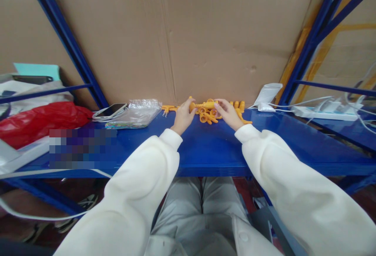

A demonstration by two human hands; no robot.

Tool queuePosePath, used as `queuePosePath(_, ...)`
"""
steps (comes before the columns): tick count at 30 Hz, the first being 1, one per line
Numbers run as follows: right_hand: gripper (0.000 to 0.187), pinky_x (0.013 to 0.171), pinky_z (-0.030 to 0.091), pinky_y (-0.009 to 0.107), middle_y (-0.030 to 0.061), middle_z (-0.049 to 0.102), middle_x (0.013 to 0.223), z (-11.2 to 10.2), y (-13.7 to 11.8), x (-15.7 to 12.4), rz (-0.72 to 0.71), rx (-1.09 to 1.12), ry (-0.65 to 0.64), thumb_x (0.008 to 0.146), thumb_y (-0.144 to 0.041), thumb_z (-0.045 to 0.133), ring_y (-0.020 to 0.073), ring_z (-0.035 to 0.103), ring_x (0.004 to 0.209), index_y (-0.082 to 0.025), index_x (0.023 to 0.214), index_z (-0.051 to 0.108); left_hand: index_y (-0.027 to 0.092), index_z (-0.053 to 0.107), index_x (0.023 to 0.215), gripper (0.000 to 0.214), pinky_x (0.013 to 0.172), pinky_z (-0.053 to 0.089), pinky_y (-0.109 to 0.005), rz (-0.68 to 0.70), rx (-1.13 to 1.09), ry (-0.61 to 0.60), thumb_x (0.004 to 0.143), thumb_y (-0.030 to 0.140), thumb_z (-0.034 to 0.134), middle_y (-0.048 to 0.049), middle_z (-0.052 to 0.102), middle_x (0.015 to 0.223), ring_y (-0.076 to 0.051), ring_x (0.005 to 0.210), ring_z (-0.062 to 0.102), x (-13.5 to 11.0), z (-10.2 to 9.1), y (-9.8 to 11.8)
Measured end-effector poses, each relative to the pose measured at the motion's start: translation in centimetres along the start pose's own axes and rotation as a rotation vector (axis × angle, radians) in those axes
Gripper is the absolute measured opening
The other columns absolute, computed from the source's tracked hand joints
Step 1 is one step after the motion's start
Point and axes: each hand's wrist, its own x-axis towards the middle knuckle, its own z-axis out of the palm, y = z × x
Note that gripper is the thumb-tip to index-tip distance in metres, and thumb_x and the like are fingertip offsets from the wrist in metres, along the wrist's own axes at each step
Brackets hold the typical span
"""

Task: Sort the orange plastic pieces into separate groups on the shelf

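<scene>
A pile of small orange plastic parts (209,116) lies at the back of the blue shelf (205,150), against a cardboard wall. My left hand (183,117) and my right hand (227,113) both reach into it. Between them they hold one long orange piece (204,105) just above the pile, the left hand's fingers curled round its left end and the right hand's fingertips pinching its right end. More orange parts (169,109) lie to the left of my left hand, and others (239,105) sit behind my right hand.
Left of the pile lie clear plastic bags (138,113), a phone (113,110) and a red bag (38,121). A white pouch (268,93), cables and a power strip (323,112) sit at the right. Blue rack posts (308,48) flank the cardboard wall (188,40).
</scene>
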Motion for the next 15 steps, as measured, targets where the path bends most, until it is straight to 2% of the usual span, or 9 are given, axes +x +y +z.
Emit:
queuePosePath(2, 0.039, 0.069, 0.056, 0.033, 0.0034, 0.065, 0.085, 0.0, 0.1, 0.0, 0.034, 0.002, -0.016, 0.094, -0.055, 0.054, 0.0179, 0.064, 0.073, -0.024, 0.117, 0.062, 0.019, 0.065, 0.119, 0.032, 0.098, 0.055, -0.036, 0.007, -0.004, 0.007, 0.087, 0.013, 0.063, -0.0073, 0.075, 0.117, -0.021, 0.104, 0.071, 0.0, 0.0, -0.2)
queuePosePath(4, 0.040, 0.071, 0.056, 0.032, 0.0036, 0.065, 0.086, 0.0, 0.2, 0.1, 0.019, -0.012, -0.013, 0.095, -0.056, 0.053, 0.0184, 0.064, 0.077, -0.025, 0.118, 0.062, 0.019, 0.065, 0.118, 0.032, 0.098, 0.055, -0.036, 0.010, -0.008, 0.008, 0.087, 0.013, 0.063, -0.0076, 0.075, 0.118, -0.021, 0.104, 0.071, 0.0, 0.1, -0.3)
queuePosePath(10, 0.035, 0.094, 0.055, 0.043, 0.0054, 0.066, 0.105, -0.4, 0.5, 0.3, -0.111, -0.128, -0.048, 0.094, -0.042, 0.056, 0.0218, 0.065, 0.096, -0.027, 0.126, 0.059, 0.020, 0.066, 0.118, 0.034, 0.099, 0.056, -0.036, -0.007, -0.022, 0.013, 0.085, 0.011, 0.062, -0.0068, 0.076, 0.118, -0.020, 0.102, 0.072, 0.1, 0.3, -1.0)
queuePosePath(15, 0.036, 0.102, 0.051, 0.047, 0.0070, 0.067, 0.119, -0.9, 0.2, 0.2, -0.161, -0.216, -0.086, 0.094, -0.034, 0.055, 0.0257, 0.063, 0.109, -0.027, 0.129, 0.057, 0.020, 0.066, 0.121, 0.037, 0.096, 0.057, -0.035, -0.025, -0.069, -0.013, 0.084, 0.013, 0.063, -0.0056, 0.077, 0.111, -0.020, 0.098, 0.073, 0.2, 0.7, -1.5)
